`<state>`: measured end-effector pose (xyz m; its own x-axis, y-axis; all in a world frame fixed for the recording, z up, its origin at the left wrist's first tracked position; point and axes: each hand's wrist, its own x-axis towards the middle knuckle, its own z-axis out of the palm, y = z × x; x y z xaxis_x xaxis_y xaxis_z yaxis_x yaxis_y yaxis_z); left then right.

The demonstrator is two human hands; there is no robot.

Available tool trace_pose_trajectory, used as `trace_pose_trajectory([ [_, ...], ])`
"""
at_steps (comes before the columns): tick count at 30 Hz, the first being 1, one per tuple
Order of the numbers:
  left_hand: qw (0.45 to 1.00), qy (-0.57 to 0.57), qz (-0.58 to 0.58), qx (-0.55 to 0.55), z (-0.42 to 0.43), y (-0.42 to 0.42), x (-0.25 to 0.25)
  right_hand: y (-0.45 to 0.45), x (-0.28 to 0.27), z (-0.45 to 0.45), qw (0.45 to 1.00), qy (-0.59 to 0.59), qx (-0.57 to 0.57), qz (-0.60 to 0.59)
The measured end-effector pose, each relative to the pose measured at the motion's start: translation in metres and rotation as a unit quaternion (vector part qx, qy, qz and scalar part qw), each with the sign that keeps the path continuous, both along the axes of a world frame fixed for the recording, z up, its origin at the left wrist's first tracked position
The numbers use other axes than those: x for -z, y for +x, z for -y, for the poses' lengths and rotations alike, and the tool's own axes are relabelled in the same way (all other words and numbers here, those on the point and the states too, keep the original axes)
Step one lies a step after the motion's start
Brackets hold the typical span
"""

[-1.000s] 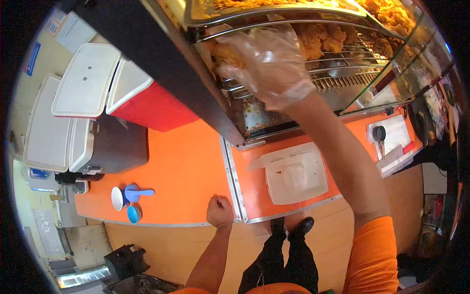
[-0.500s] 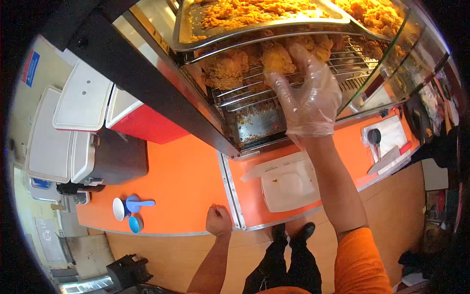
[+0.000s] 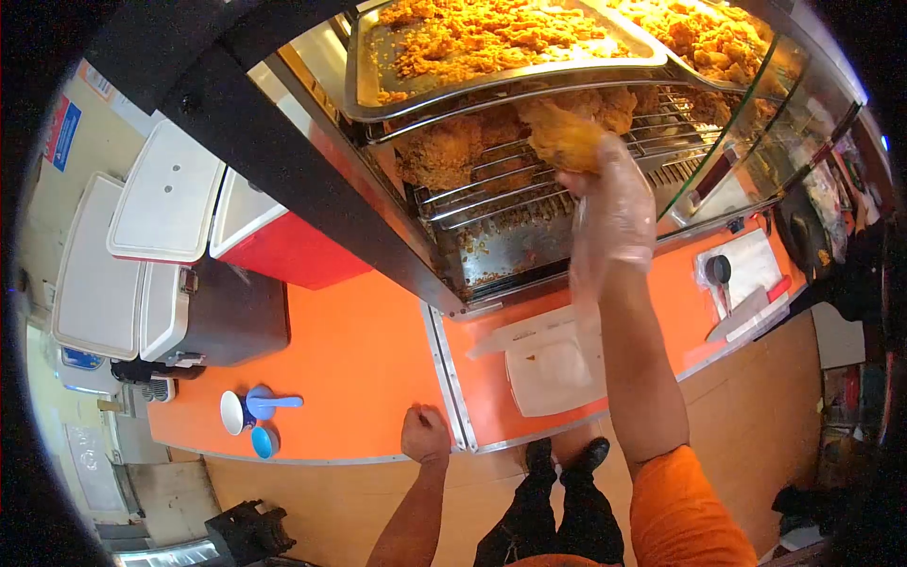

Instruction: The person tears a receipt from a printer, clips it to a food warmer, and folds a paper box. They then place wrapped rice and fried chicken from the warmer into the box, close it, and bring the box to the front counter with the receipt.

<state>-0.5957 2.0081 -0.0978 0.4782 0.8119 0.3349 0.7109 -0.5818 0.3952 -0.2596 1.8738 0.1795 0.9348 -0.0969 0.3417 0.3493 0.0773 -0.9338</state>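
Gloved in clear plastic, the right hand (image 3: 616,210) is being held at two o'clock in the view, its fingers being pinched around one end of a fried chicken piece (image 3: 559,132). That piece is being held at one o'clock, over a wire rack (image 3: 678,130); whether the rack is being touched cannot be told. Above the rack, at twelve o'clock, a metal tray (image 3: 371,77) of fried bits is being lit in yellow. At six o'clock the bare left hand (image 3: 425,435) is being rested near the edge of the orange tabletop (image 3: 345,359), its fingers being curled into a loose fist. Between four and five o'clock, a white container (image 3: 543,373) is being partly hidden by the right forearm (image 3: 642,387). A blue scoop (image 3: 267,403) is being supported by the tabletop at eight o'clock.
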Motion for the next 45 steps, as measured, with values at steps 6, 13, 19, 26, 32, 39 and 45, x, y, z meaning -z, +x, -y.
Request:
trace_pose_trajectory([
  [6, 0.991, -0.119, -0.028, -0.05, 0.003, 0.004, -0.014, -0.03, -0.015, 0.037, 0.773, 0.433, -0.391, -0.249],
  [13, 0.996, -0.08, -0.015, -0.03, 0.004, 0.002, -0.014, -0.026, -0.011, 0.004, 0.924, 0.257, -0.188, -0.213],
  [19, 0.997, -0.06, -0.025, -0.033, 0.004, 0.003, -0.008, -0.017, -0.024, -0.038, 0.916, -0.299, 0.199, 0.176],
  [26, 0.998, -0.057, -0.002, -0.005, 0.006, 0.002, -0.015, -0.024, -0.017, -0.011, 0.85, -0.42, 0.182, 0.263],
  [32, 0.994, -0.101, -0.026, -0.03, 0.004, 0.001, -0.01, 0.04, -0.015, 0.037, 0.885, -0.394, 0.207, 0.137],
  [39, 0.992, -0.113, -0.037, -0.03, 0.005, 0.004, -0.019, 0.032, -0.041, 0.037, 0.84, -0.489, 0.147, 0.183],
  [45, 0.998, -0.051, 0.01, -0.018, 0.004, 0.004, -0.012, 0.048, -0.062, 0.026, 0.702, -0.652, 0.083, 0.275],
])
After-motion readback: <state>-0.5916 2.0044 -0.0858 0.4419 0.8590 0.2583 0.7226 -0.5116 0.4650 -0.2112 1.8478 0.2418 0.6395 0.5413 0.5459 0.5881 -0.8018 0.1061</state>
